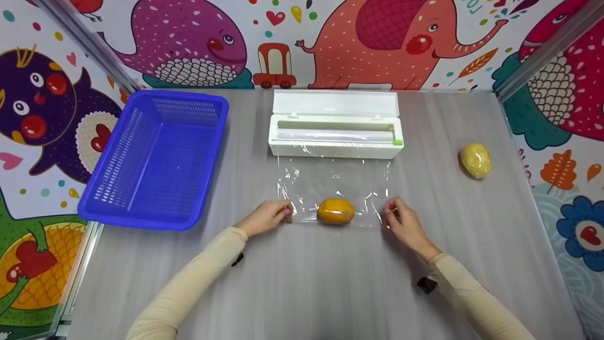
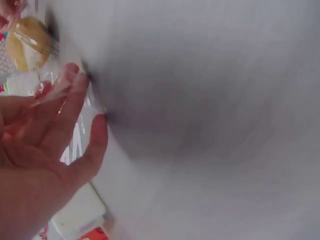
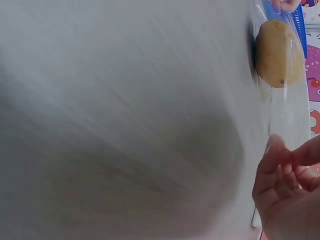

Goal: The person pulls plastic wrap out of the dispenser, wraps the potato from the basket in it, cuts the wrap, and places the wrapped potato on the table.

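Observation:
A sheet of clear cling film (image 1: 336,177) stretches toward me from the roll in a white dispenser box (image 1: 336,150). Near its front edge lies an oval orange-yellow fruit (image 1: 335,211), like a mango, with film glare across it in the right wrist view. My left hand (image 1: 268,217) pinches the film's left front corner; in the left wrist view the film runs over the fingers (image 2: 75,102). At the opposite corner, my right hand (image 1: 405,225) pinches the film between thumb and curled fingers (image 3: 270,162). Both hands stay beside the fruit, apart from it.
A blue plastic basket (image 1: 174,165) stands at the left. The dispenser's lid (image 1: 336,104) is raised at the back, with a small green piece (image 1: 398,142) on its front right edge. At the right lies a shiny yellow rounded item (image 1: 475,160). Cartoon-printed panels (image 1: 302,42) border the table.

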{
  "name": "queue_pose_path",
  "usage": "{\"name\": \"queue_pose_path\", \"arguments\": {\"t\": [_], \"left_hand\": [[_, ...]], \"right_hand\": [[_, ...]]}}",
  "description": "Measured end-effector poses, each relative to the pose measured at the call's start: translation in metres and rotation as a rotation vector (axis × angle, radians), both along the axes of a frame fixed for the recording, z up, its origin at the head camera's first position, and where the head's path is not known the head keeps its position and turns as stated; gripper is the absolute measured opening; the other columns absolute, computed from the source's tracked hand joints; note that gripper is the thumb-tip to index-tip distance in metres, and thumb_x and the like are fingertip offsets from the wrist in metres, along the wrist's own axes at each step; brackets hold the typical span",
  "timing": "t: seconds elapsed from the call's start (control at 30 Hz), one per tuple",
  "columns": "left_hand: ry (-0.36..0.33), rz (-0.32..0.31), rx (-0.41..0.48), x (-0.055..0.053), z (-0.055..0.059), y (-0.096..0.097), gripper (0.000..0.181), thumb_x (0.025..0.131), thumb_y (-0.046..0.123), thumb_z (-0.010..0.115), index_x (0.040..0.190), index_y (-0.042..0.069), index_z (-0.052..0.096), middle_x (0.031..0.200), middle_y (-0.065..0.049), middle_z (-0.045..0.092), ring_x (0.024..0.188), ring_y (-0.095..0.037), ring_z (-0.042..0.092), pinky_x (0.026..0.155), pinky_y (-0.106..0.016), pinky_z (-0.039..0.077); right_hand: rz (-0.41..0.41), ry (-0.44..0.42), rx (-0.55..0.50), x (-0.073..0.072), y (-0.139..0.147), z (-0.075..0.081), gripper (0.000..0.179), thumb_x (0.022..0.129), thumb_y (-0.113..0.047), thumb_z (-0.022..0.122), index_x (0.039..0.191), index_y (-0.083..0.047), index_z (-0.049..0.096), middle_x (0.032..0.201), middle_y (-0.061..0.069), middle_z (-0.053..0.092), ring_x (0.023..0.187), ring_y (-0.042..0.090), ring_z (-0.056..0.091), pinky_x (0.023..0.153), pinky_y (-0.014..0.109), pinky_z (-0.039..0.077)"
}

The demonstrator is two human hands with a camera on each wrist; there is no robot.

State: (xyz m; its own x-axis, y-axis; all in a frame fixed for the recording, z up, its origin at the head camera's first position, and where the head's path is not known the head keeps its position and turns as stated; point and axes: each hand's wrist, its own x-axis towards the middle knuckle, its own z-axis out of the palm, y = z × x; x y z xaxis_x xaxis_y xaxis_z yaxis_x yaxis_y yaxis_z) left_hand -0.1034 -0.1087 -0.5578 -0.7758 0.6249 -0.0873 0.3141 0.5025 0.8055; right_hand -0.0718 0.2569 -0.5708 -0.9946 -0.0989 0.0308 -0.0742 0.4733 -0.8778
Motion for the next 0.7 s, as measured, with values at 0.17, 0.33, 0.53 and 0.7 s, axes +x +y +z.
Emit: {"name": "queue_pose_path", "arguments": {"t": [0.17,0.33,0.53,0.7], "left_hand": [[-0.201,0.07,0.074,-0.013,-0.004,-0.004,0.009,0.095,-0.001,0.056,0.089,-0.007,0.06,0.077,-0.017,0.068,0.069,-0.029,0.068,0.061,-0.032,0.055],[-0.378,0.118,0.171,-0.022,-0.006,-0.008,0.011,0.093,-0.003,0.057,0.09,-0.013,0.059,0.079,-0.024,0.068,0.068,-0.034,0.069,0.064,-0.035,0.057],[-0.56,0.087,0.257,-0.03,-0.006,-0.014,0.013,0.095,-0.004,0.053,0.091,-0.016,0.057,0.082,-0.028,0.067,0.071,-0.027,0.071,0.07,-0.036,0.056],[-0.632,0.0,0.281,-0.033,-0.008,-0.019,0.016,0.098,-0.001,0.05,0.092,-0.015,0.056,0.086,-0.029,0.067,0.075,-0.025,0.071,0.074,-0.036,0.056]], "right_hand": [[-0.005,0.056,0.073,-0.004,0.0,-0.009,0.009,0.09,0.012,0.056,0.089,0.003,0.056,0.075,0.009,0.058,0.062,0.018,0.056,0.052,0.022,0.046],[0.053,0.16,0.224,-0.009,-0.004,-0.014,0.02,0.082,0.017,0.059,0.086,-0.001,0.053,0.084,0.008,0.053,0.075,0.022,0.054,0.066,0.033,0.046],[0.129,0.227,0.342,-0.01,-0.008,-0.013,0.027,0.078,0.02,0.06,0.078,-0.007,0.054,0.094,0.01,0.049,0.085,0.028,0.058,0.071,0.042,0.05],[0.127,0.26,0.419,-0.008,-0.01,-0.012,0.023,0.08,0.016,0.062,0.079,-0.007,0.06,0.093,0.009,0.053,0.078,0.027,0.06,0.066,0.041,0.05]]}}
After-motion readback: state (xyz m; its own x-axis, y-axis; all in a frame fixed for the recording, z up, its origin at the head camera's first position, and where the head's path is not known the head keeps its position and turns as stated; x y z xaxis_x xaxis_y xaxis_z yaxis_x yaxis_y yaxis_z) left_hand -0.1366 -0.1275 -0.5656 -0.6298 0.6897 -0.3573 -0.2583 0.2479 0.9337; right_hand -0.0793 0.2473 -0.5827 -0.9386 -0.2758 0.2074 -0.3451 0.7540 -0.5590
